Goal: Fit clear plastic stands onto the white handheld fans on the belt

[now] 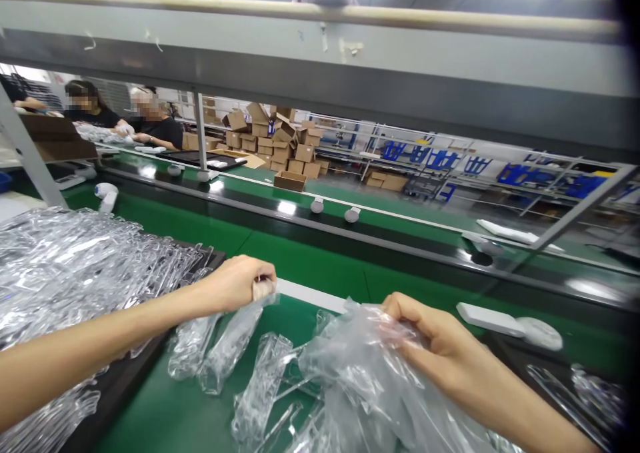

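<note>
My left hand (243,283) is closed, its fingers pinching the top end of a small clear plastic bag (233,350) that hangs down toward the green bench. What is inside that bag I cannot make out. My right hand (440,343) grips a large, crumpled clear plastic bag (365,373) between thumb and fingers. Between the two hands, a wrapped clear plastic piece (260,386) lies on the green surface, with thin clear rods beside it. Under my left forearm, a dark tray (143,373) holds a dense pile of clear plastic parts (75,273).
Beyond my hands runs a conveyor (310,240) carrying several small round grey-white parts. A white long-handled device (510,323) lies at right, another (107,194) at left. A shelf beam (320,60) crosses overhead. Co-workers (155,126) sit far left; cardboard boxes (285,150) are stacked behind.
</note>
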`<state>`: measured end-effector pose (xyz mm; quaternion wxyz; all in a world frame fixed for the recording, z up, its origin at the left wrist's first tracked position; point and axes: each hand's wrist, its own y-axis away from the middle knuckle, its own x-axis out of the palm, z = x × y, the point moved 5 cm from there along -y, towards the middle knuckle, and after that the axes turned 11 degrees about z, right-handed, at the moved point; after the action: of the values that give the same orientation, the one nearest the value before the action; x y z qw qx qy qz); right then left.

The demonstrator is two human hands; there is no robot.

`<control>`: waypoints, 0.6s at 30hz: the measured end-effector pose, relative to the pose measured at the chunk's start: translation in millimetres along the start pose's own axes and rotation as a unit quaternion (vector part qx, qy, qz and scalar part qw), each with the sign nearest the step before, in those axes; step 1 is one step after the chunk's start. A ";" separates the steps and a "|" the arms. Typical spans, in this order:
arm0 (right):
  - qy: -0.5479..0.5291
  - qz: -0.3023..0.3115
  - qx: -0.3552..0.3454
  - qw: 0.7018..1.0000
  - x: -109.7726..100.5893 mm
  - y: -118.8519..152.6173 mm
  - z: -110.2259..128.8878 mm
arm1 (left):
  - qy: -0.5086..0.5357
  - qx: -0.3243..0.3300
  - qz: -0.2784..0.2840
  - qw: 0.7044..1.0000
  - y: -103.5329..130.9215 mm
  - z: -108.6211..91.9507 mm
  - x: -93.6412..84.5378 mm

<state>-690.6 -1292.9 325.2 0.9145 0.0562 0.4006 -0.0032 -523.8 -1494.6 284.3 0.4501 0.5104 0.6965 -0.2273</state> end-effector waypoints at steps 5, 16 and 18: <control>-0.008 0.029 -0.004 1.000 4.1 4.8 13.2 | 0.234 0.070 0.037 0.969 11.6 -27.1 -24.6; 0.015 0.050 0.010 0.999 6.8 21.5 32.2 | 0.336 0.066 0.011 0.940 -12.1 -64.3 -23.0; 0.031 0.044 0.012 0.999 6.0 22.4 33.1 | 0.334 0.097 0.030 0.937 -11.6 -75.1 -21.3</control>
<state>-661.1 -1273.9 345.3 0.9004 0.0844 0.4256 0.0337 -562.5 -1451.4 337.8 0.1469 0.6188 0.7656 -0.0963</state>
